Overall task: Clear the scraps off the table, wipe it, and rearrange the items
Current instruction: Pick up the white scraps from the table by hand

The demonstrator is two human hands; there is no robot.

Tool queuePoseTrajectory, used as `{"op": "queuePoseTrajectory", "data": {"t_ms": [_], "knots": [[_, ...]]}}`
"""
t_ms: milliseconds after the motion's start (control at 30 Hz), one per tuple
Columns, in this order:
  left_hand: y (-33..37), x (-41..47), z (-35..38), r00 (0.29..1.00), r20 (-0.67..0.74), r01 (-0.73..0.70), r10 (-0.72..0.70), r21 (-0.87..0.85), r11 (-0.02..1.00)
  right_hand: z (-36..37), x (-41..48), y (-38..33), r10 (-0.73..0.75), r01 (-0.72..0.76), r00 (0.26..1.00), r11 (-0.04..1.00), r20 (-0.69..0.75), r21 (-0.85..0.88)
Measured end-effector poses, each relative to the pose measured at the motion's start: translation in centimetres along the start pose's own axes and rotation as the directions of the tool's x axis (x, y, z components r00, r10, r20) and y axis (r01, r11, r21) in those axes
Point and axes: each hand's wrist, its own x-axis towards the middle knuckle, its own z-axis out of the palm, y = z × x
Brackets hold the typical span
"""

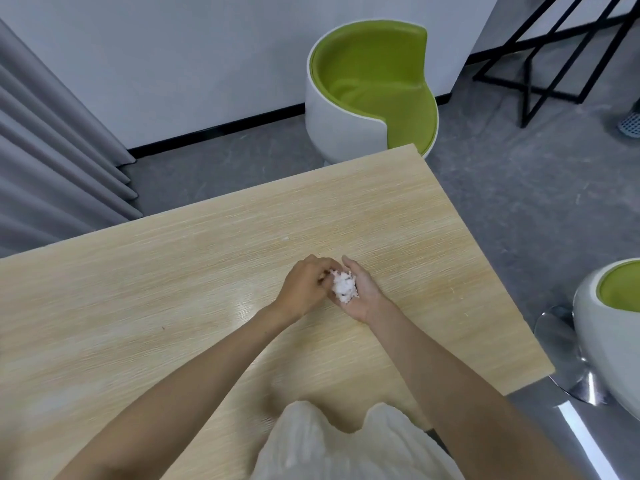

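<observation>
the person is standing at the near edge of the pale wood bench [173,289] with both bare forearms reaching out over it. the right hand [363,301] is lying palm up just above the benchtop, fingers nearly straight and only lightly cupped, carrying a small heap of white scraps [344,287] in the hollow of the palm. the heap is lying lengthwise along that palm, its long axis running from the fingers back toward the wrist, away from the person and slightly leftward. the left hand [304,289] is sitting knuckles up right beside it, fingers curled and bunched, their tips pinching at the left edge of the heap, so the two hands are touching round it. one stray white crumb [285,238] is lying on the bare wood beyond the hands, apart from them. a crumpled white thing [346,445], cloth or bag i cannot tell, is bunching up at the near edge between the forearms. beyond the far corner of the bench a white tub chair with a green seat [367,84] is standing against the wall, and a second one [609,323] is sitting off the right side. grey curtains [52,161] are hanging on the left, and a black metal frame [554,64] is standing at the far right.
</observation>
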Motion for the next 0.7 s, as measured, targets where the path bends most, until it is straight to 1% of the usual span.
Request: {"op": "queuePoseTrajectory", "data": {"t_ms": [100,167,267,333,400,433,500,533,567,633,700], "knots": [[-0.5,0.1,0.2,0.999,0.002,-0.037,0.037,0.048,0.998,0.4,0.2,0.3,-0.002,0.003,1.000,0.999,0.026,-0.051],[-0.9,0.4,0.4,0.999,-0.024,-0.042,0.043,0.056,0.998,0.6,0.4,0.5,0.003,0.000,0.999,0.996,0.037,-0.085],[-1.5,1.1,0.3,0.998,-0.017,0.062,-0.062,0.034,0.997,1.2,0.9,0.8,0.003,0.002,0.999,0.989,0.032,-0.149],[-1.9,1.7,-0.2,0.993,0.017,0.120,-0.120,-0.003,0.993,1.3,1.4,0.9,0.018,-0.023,0.999,0.984,-0.031,-0.177],[-2.1,2.1,-1.2,0.988,0.080,0.135,-0.129,-0.071,0.988,1.1,1.8,0.9,0.022,-0.041,0.993,0.985,-0.114,-0.166],[-2.1,2.3,-1.9,0.985,0.122,0.136,-0.120,-0.132,0.982,1.0,2.0,0.8,0.026,-0.045,0.991,0.987,-0.128,-0.152],[-2.4,2.8,-3.4,0.975,0.195,0.159,-0.110,-0.255,0.954,0.9,2.4,0.7,0.037,-0.053,0.994,0.987,-0.106,-0.154],[-2.9,3.2,-4.0,0.975,0.192,0.163,-0.110,-0.288,0.944,0.9,2.4,0.5,0.041,-0.058,0.995,0.983,-0.095,-0.177],[-3.7,3.8,-4.4,0.980,0.155,0.168,-0.127,-0.293,0.941,0.9,2.4,0.3,0.048,-0.065,0.995,0.977,-0.087,-0.204],[-5.8,5.3,-4.9,0.973,0.012,0.228,-0.231,-0.232,0.946,0.8,2.4,0.0,0.046,-0.065,0.996,0.969,-0.082,-0.240],[-8.0,6.4,-4.8,0.922,-0.143,0.350,-0.360,-0.096,0.932,0.7,2.3,-0.2,0.038,-0.058,0.996,0.966,-0.085,-0.252]]}}
